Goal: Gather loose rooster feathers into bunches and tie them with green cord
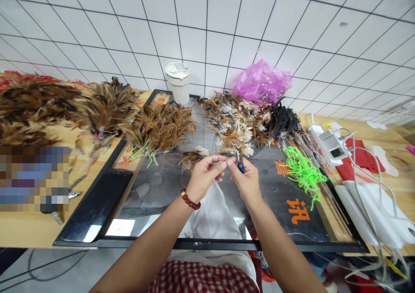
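My left hand [205, 178], with a beaded bracelet [190, 200] at its wrist, is closed in a pinch; what lies between the fingertips is too small to name. Tucked in my right hand [246, 184] is a pair of scissors [241, 166] with blue handles, blades pointing away from me. The thumb and fingertip of that hand meet the left fingertips. A small tuft of brown and white feathers [194, 154] sits just beyond my left hand; whether it is touched, I cannot tell. Farther back are a brown feather pile [162, 126] and a mixed brown-white one [235, 122].
A glass-topped black frame [220, 243] covers the table's middle. On it lie a phone [99, 202], bright green strings [303, 172] and black feathers [283, 122]. Behind stand a white cup [178, 83] and a purple plastic bag [262, 83]. Cables and a power strip [327, 146] are at right.
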`<state>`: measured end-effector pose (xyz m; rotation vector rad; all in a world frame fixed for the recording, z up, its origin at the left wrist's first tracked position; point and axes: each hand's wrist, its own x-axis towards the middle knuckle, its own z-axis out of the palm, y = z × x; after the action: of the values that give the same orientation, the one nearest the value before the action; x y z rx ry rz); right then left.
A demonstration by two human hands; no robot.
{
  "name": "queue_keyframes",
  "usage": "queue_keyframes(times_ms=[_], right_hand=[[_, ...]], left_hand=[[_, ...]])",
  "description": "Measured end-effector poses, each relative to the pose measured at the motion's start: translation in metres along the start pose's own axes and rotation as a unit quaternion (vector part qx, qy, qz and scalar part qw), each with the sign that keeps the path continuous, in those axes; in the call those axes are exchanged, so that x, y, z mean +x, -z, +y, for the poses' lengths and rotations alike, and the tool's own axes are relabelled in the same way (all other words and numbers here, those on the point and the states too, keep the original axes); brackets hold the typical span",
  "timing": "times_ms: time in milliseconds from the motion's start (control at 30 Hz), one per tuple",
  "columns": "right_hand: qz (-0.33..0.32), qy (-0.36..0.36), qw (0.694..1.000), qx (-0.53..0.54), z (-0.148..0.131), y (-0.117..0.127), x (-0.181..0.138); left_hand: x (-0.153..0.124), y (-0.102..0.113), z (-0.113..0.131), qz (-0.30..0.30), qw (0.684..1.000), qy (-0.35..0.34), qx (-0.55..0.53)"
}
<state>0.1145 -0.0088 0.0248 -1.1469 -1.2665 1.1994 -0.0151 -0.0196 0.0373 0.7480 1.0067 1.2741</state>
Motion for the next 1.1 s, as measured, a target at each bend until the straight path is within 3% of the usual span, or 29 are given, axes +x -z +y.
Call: queue_keyframes(times_ms=[167,433,633,1100], right_hand=[[-0.032,0.011,0.999,-0.005,0.002,-0.002,0.000],[0.000,-0.014,1.000,-0.024,0.007,-0.002,0.002],[-0.004,-0.018,1.000,-0.004,0.006,-0.002,0.003],[0.013,-0.034,0.999,0.016,0.015,-0.001,0.006]], left_hand=[[0.000,-0.001,0.001,-0.020,0.999,0.023,-0.032],[0.007,0.004,-0.005,0.041,0.999,0.012,-0.024],[0.009,0.006,-0.007,0.025,0.998,0.056,-0.015],[0.005,0.003,0.000,0.024,0.997,0.066,0.023]])
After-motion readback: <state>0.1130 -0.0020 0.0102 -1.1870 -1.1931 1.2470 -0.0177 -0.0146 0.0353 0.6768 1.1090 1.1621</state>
